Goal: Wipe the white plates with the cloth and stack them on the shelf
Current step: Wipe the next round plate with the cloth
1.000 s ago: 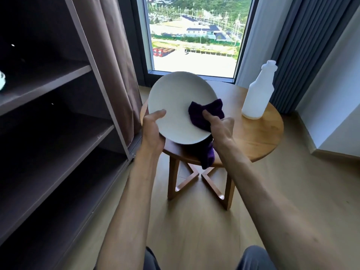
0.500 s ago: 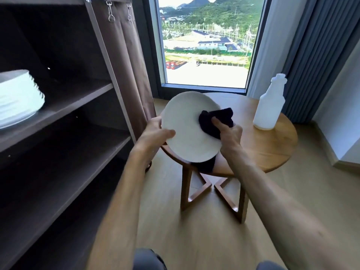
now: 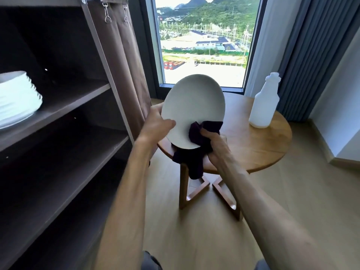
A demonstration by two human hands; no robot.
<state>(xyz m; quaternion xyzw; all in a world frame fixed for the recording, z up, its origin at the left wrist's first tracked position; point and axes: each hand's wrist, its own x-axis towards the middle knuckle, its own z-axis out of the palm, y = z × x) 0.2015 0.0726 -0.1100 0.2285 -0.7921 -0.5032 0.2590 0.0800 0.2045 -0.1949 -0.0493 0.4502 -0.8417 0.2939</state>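
Left hand grips the left rim of the round white ceramic plate, thumb laid across the plate's near face and the fingers curled behind the edge. Right hand clutches the dark purple cloth and presses a bunched part of it against the plate's lower right rim; the rest of the cloth hangs loose below the plate, draping past the edge of the round wooden worktop.

Held in the air between the two hands, the plate stands nearly on edge, its face turned toward the camera and slightly to the left. Seen this way it looks like an oval whose long axis runs from the lower left up to the upper right, with the top leaning toward the window. Its bottom edge sits just above the near left side of the worktop; whether they touch cannot be told.

A translucent white plastic bottle stands upright on the far right of the worktop, well apart from the plate. To the left, a stack of white plates rests on an upper board of the dark brown shelf, beside a brown curtain.
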